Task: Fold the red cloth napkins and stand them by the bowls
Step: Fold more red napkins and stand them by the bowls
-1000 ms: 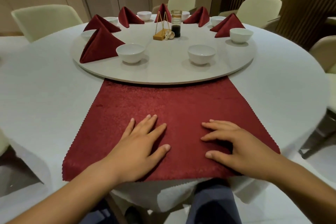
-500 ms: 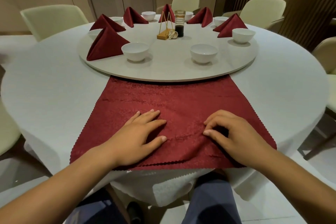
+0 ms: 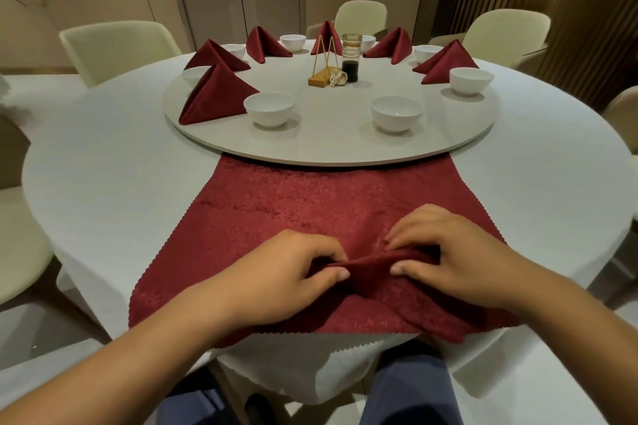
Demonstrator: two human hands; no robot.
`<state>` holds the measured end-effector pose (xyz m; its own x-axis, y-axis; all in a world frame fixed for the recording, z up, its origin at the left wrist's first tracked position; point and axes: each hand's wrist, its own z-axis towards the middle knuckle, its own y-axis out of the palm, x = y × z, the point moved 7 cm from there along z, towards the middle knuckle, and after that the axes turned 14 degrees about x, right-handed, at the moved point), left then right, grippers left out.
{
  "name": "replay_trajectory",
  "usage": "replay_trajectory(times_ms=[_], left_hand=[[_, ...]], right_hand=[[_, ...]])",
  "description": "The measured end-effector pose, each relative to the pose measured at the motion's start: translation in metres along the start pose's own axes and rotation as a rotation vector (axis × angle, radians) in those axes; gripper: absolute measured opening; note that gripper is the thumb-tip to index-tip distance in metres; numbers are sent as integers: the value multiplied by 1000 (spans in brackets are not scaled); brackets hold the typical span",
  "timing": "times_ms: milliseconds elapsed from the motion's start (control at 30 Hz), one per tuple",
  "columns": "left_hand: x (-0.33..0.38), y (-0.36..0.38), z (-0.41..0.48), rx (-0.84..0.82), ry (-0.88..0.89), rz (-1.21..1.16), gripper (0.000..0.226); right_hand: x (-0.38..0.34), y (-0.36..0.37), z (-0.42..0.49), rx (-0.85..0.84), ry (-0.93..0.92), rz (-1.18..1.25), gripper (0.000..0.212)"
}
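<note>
A red cloth napkin (image 3: 310, 203) lies spread on the white tablecloth in front of me, its far edge tucked under the round turntable (image 3: 331, 145). My left hand (image 3: 290, 272) and my right hand (image 3: 445, 259) each pinch a raised ridge of the napkin near its middle, thumbs facing each other. On the turntable stand several white bowls, the nearest two being one bowl (image 3: 269, 109) beside a folded red napkin (image 3: 215, 95) and a second bowl (image 3: 396, 113) with no napkin next to it.
More folded napkins (image 3: 445, 60) and bowls ring the far side of the turntable. At its centre sit a gold holder (image 3: 322, 74) and a glass jar of dark liquid (image 3: 351, 57). Cream chairs (image 3: 117, 45) surround the round table.
Both hands went from lying flat on the napkin to curling and pinching up a fold of cloth between them. The hands drew closer together.
</note>
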<state>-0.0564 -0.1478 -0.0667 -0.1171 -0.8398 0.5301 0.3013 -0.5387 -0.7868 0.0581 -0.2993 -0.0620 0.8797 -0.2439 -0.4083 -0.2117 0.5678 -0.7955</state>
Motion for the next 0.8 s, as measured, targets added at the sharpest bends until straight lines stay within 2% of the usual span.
replay_trajectory(times_ms=[100,167,267,367,433,533,600,700,800], left_hand=[[-6,-10,1,55,-26,88,13],[-8,-13,3,70,-43,118,16],[-8,-17,5,10,-86,48,19],[-12,-23,5,-138,-168,-93,19],[-21,-28,3,-247,-229,-151,20],[-43,-36,5,-308,-270,-72,24],[-60,-39,9,-308,-302,3,24],[-86,-44,16,-220,-361,98,21],[-113,-50,25,24,-432,145,17]], right_hand=[[21,-11,-6,-14,83,-113,22],[22,-15,-6,1,105,-162,28],[10,-18,-7,-17,112,-167,39],[-1,-17,-10,-83,204,-29,31],[-7,-7,-13,-207,290,97,24],[-20,10,-15,-418,363,239,22],[-26,17,-9,-471,380,317,14],[-16,20,18,-331,369,343,12],[11,25,50,-149,390,226,19]])
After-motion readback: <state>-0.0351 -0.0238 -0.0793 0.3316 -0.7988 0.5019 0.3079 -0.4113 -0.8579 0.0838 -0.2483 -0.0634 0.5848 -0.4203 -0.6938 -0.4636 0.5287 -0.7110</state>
